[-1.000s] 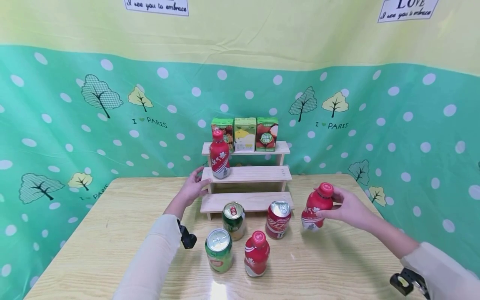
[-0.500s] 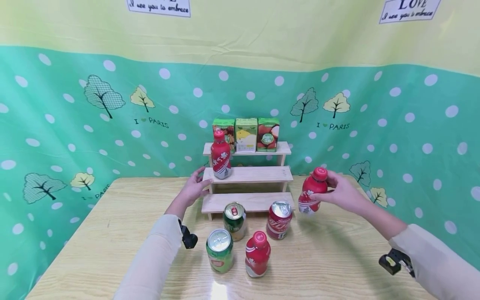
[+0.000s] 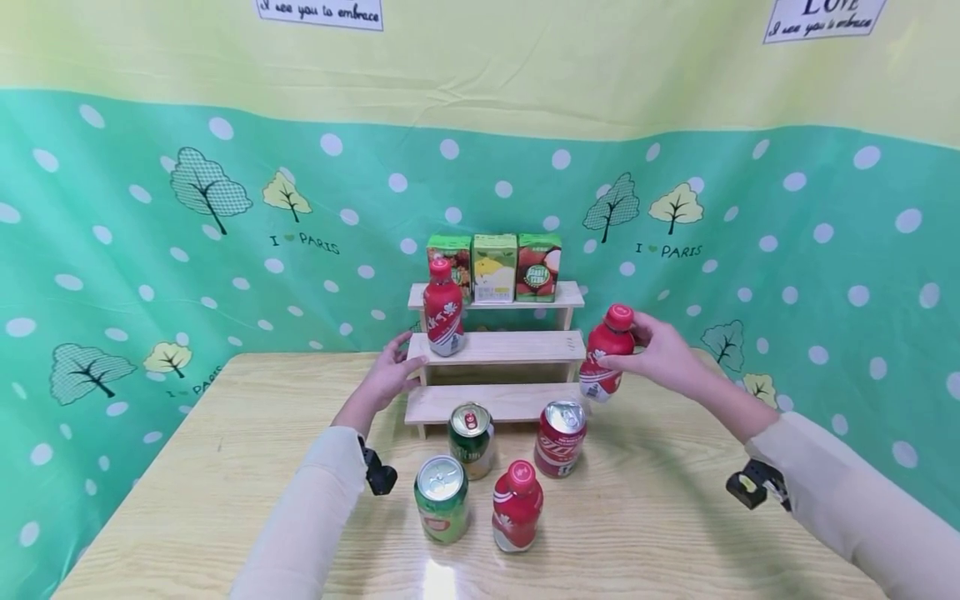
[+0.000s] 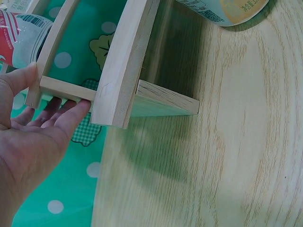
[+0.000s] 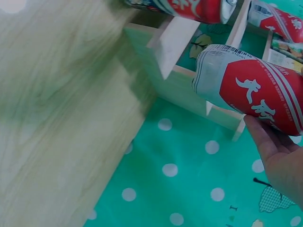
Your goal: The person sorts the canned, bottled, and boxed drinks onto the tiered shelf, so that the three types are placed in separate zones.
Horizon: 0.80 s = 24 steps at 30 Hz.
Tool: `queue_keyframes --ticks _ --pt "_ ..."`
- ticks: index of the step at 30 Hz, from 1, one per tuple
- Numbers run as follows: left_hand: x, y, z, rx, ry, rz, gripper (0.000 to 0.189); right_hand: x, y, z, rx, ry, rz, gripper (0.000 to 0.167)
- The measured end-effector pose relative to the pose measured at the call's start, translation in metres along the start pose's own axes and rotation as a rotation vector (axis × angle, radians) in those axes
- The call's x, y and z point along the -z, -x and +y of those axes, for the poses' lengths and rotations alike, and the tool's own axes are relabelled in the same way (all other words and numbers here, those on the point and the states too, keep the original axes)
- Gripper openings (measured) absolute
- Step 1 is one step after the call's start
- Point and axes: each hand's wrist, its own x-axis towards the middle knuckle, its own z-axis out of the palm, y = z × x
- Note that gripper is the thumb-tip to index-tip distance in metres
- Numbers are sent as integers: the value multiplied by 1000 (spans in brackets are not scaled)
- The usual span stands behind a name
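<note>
My right hand (image 3: pixel 663 354) grips a red plastic bottle (image 3: pixel 606 354) around its upper body, slightly tilted, at the right end of the three-step wooden rack (image 3: pixel 495 347). In the right wrist view, the bottle (image 5: pixel 255 87) shows white lettering and a pale base, close to the rack's side. At the rack's left end, my left hand (image 3: pixel 387 377) holds the middle step. The left wrist view has the thumb (image 4: pixel 21 78) on the step's edge and the fingers around the side bar. Another red bottle (image 3: pixel 443 312) stands on the left of that step.
Three juice boxes (image 3: pixel 494 268) line the top step. In front of the rack on the table (image 3: pixel 300 467) stand a dark green can (image 3: pixel 471 446), a red can (image 3: pixel 559 442), a light green can (image 3: pixel 442 500) and a third red bottle (image 3: pixel 517 510). A polka-dot cloth (image 3: pixel 225 292) hangs behind.
My right hand has carried the red bottle up, away from me and to the left, to the rack's right end. My left hand stays on the rack.
</note>
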Motion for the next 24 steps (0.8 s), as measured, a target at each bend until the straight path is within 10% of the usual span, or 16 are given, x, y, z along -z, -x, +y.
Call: queue_keyframes --ticks 24 --pt "0 0 0 -8 12 -1 70 -28 -41 -31 20 -102 -2 70"
